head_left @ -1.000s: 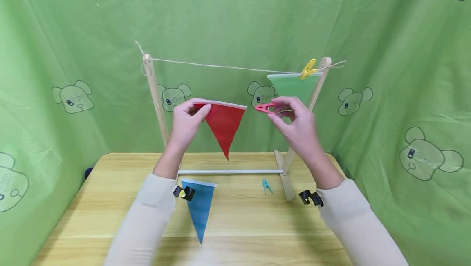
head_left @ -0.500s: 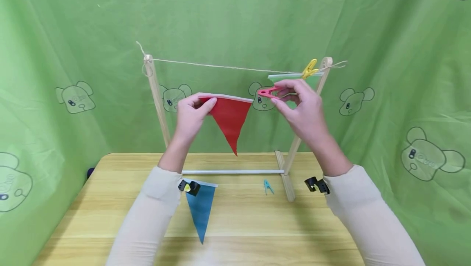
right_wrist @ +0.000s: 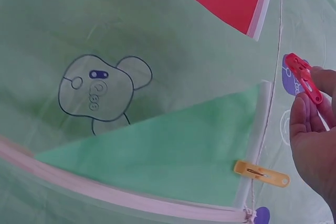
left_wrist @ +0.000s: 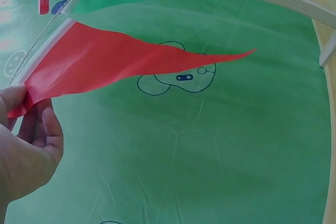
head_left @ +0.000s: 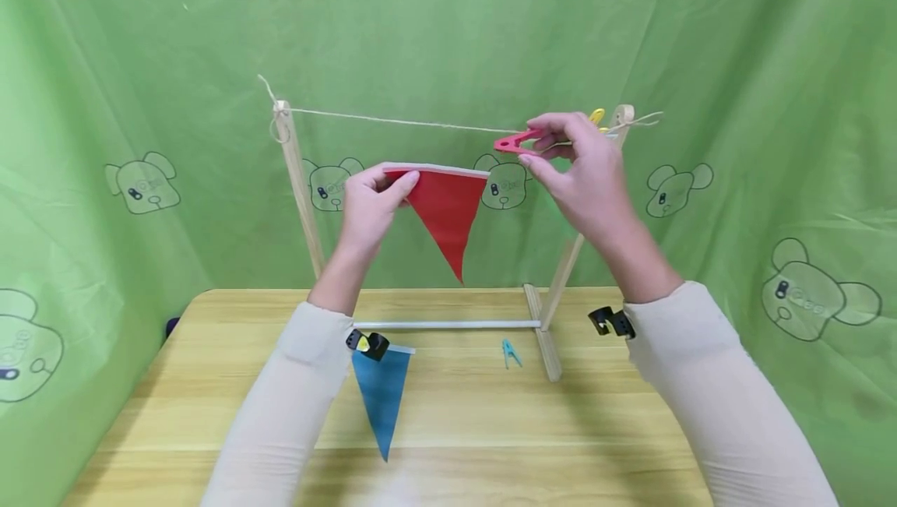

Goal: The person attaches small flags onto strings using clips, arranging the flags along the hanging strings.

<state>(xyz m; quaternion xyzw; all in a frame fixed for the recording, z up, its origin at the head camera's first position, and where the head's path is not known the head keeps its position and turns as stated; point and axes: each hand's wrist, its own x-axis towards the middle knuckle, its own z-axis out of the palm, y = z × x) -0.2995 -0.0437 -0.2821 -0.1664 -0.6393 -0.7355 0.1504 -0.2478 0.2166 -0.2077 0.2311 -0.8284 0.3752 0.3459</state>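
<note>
My left hand (head_left: 371,203) pinches a red triangular pennant (head_left: 448,207) near one end of its white top band; the point hangs down. The pennant is a little below the string (head_left: 392,120) in the head view. A red clothespin (head_left: 515,142) is between the thumb and fingers of my right hand (head_left: 578,164), up near the string and right of the pennant. Behind that hand, a green pennant (right_wrist: 173,150) hangs from the string, held by a yellow clothespin (right_wrist: 262,173), as the right wrist view shows; in the head view both are mostly covered.
Two wooden posts, left (head_left: 300,188) and right (head_left: 561,281), carry the string, with a white bar (head_left: 448,325) low between them. On the wooden table (head_left: 490,429) lie a blue pennant (head_left: 383,398), partly behind my left wrist, and a light-blue clothespin (head_left: 511,353).
Both hands have risen and shifted somewhat right. The red pennant has come up closer to the string, and the red clothespin has climbed from below the green pennant's top to about string height.
</note>
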